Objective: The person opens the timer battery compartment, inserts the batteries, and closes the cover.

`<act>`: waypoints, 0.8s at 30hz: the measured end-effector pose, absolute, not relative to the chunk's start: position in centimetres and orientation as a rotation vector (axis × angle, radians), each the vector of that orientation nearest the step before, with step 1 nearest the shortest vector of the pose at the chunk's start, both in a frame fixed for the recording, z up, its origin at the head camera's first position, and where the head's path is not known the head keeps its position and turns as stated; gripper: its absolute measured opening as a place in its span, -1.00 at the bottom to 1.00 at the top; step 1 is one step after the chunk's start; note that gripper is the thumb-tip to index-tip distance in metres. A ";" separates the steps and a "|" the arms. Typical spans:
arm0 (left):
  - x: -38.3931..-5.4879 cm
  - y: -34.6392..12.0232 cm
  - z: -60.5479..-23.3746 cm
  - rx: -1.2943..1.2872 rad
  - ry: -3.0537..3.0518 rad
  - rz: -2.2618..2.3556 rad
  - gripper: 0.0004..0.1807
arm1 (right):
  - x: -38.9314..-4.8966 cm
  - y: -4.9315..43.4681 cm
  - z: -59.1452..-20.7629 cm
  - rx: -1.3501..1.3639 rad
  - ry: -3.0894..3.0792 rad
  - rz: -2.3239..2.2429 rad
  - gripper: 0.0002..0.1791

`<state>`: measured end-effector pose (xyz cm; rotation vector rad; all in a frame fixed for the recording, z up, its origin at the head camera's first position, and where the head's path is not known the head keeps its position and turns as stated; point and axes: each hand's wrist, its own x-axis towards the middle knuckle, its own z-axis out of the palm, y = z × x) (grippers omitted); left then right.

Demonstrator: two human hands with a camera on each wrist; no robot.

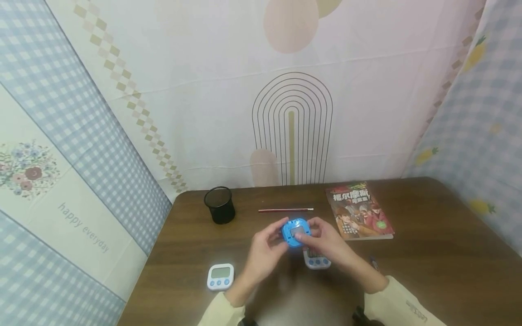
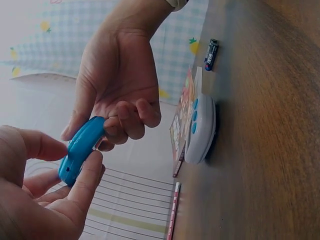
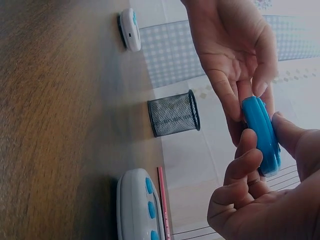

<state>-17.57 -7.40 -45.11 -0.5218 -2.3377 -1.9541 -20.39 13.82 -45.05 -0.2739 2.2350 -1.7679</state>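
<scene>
Between left grip (image 1: 264, 250) and right grip (image 1: 326, 242): blue device (image 1: 288, 235) riding off the counter (image 1: 179, 253)

Just right of the left grip and just left of the right, the blue device is touching both, so neither is lying nearer. Left thumb and fingers are pinching its left edge; right fingers are curling around its right edge, while the right thumb (image 1: 309, 240) is lying across the upward face, its tip over the grey panel (image 1: 296, 229). Whether it is pressing, cannot tell. My judgement: any coming move is depending on that thumb-over-panel relation.

Long axis: none clearly showing. Outline is looking like a rounded square, flat face tipping toward the head, thin edge showing in both wrist views.

Below the right grip, a white timer (image 1: 318, 261) is lying on the counter; left of the left grip, a second timer (image 1: 220, 277) is lying. Right of the right grip, a battery (image 2: 211, 54) is lying apart. Beyond the left grip, a mesh cup (image 1: 222, 213) is standing; beyond both, a pencil (image 1: 285, 210) is lying crosswise.
</scene>
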 end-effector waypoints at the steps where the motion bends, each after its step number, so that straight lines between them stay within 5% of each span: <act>1: -17.6 -7.4 -45.1 -0.513 -2.338 -1.953 -0.52 | -20.4 13.8 -45.0 -0.269 2.234 -1.771 -0.41; 24: -17.6 -7.6 -45.0 -0.406 -2.341 -1.943 -0.62 | -19.8 13.5 -45.3 -0.520 2.172 -1.732 -0.51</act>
